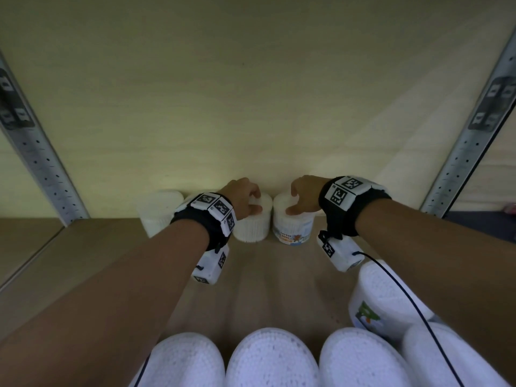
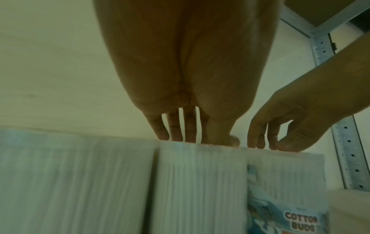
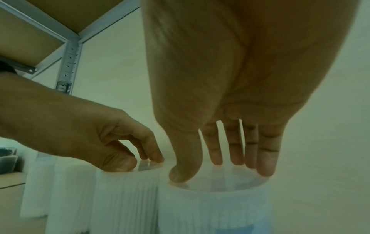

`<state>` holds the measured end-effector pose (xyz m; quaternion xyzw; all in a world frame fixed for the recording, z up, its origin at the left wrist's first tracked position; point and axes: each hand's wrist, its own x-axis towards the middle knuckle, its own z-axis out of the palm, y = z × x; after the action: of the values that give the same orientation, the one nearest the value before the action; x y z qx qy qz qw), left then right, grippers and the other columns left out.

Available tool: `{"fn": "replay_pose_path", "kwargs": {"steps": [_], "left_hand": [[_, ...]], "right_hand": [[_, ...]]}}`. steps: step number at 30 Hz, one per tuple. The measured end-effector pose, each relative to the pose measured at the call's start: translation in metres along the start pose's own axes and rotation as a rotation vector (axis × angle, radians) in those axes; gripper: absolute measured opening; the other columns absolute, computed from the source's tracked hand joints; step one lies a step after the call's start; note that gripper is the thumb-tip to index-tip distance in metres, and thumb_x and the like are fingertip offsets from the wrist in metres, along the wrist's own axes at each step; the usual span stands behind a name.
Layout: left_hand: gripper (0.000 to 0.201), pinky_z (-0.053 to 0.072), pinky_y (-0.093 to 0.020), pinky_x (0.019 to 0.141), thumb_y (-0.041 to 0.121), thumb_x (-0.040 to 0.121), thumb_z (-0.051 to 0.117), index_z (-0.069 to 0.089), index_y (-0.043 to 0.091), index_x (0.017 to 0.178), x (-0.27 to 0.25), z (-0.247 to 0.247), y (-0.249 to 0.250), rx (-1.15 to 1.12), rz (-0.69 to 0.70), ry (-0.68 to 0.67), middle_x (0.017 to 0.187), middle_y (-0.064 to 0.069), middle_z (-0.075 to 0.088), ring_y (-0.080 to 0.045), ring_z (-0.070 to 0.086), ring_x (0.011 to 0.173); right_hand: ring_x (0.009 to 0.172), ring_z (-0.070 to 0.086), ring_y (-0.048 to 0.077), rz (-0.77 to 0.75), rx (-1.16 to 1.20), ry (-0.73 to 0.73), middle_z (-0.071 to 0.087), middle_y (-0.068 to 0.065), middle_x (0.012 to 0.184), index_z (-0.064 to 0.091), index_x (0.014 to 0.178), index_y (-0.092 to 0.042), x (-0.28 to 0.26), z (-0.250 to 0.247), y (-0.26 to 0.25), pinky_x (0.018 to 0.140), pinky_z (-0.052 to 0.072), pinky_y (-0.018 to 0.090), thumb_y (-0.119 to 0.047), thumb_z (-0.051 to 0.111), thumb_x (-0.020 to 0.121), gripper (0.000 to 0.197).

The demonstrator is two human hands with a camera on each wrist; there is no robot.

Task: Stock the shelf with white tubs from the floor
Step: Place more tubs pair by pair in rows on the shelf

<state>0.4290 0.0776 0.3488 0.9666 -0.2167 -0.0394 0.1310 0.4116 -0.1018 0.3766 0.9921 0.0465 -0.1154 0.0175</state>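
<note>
Two white tubs of cotton buds stand side by side against the shelf's back wall. My left hand (image 1: 252, 202) grips the plain tub (image 1: 251, 227) from above, thumb on the lid's front rim and fingers over the back. My right hand (image 1: 293, 201) holds the labelled "COTTON BUDS" tub (image 1: 293, 227) the same way. In the right wrist view my right hand (image 3: 220, 171) spans the lid of its tub (image 3: 214, 210), and the left hand (image 3: 140, 161) sits on the neighbouring tub (image 3: 124, 197). Both tubs stand upright on the shelf board (image 1: 268, 275).
More white tubs (image 1: 159, 208) stand to the left along the back wall. Several tubs (image 1: 270, 356) line the shelf's front edge, and another (image 1: 385, 297) is under my right forearm. Perforated metal uprights (image 1: 42, 163) frame both sides. Bare board lies between the rows.
</note>
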Motion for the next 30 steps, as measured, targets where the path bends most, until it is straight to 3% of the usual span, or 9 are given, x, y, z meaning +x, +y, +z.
{"fn": "replay_pose_path", "kwargs": {"steps": [4,9,19,30], "left_hand": [[0.043,0.039,-0.039,0.103,0.031,0.09,0.06,0.053,0.011,0.127,-0.0011,-0.0001,0.0001,-0.001,0.002,0.002,0.131,-0.013,0.046,-0.03,0.046,0.121],[0.043,0.04,-0.037,0.101,0.03,0.091,0.06,0.053,0.011,0.128,-0.0018,-0.0015,0.0011,0.0,0.005,-0.002,0.131,-0.013,0.046,-0.03,0.047,0.121],[0.043,0.039,-0.037,0.1,0.03,0.09,0.061,0.053,0.011,0.128,-0.003,-0.0014,0.0012,0.003,0.009,-0.003,0.13,-0.014,0.046,-0.031,0.047,0.12],[0.039,0.036,-0.034,0.104,0.015,0.091,0.059,0.053,0.016,0.13,-0.0051,-0.0095,0.0027,-0.019,0.031,-0.067,0.142,-0.008,0.043,-0.026,0.045,0.13]], "right_hand": [[0.128,0.047,0.028,-0.037,0.011,-0.001,0.046,0.01,0.142,0.044,0.138,-0.01,-0.0002,-0.0012,0.0032,0.105,0.041,0.036,-0.033,0.064,0.088,0.059],[0.132,0.044,0.026,-0.087,-0.001,0.002,0.041,0.007,0.147,0.045,0.141,-0.015,-0.0016,-0.0029,0.0041,0.107,0.04,0.033,-0.015,0.065,0.088,0.056],[0.129,0.048,0.027,-0.099,-0.029,-0.006,0.045,0.008,0.143,0.044,0.14,-0.015,0.0064,-0.0016,0.0048,0.106,0.043,0.036,-0.02,0.067,0.086,0.058],[0.128,0.049,0.027,-0.122,-0.027,0.04,0.048,0.007,0.142,0.048,0.136,-0.016,0.0075,0.0006,0.0068,0.106,0.043,0.037,-0.019,0.07,0.083,0.057]]}}
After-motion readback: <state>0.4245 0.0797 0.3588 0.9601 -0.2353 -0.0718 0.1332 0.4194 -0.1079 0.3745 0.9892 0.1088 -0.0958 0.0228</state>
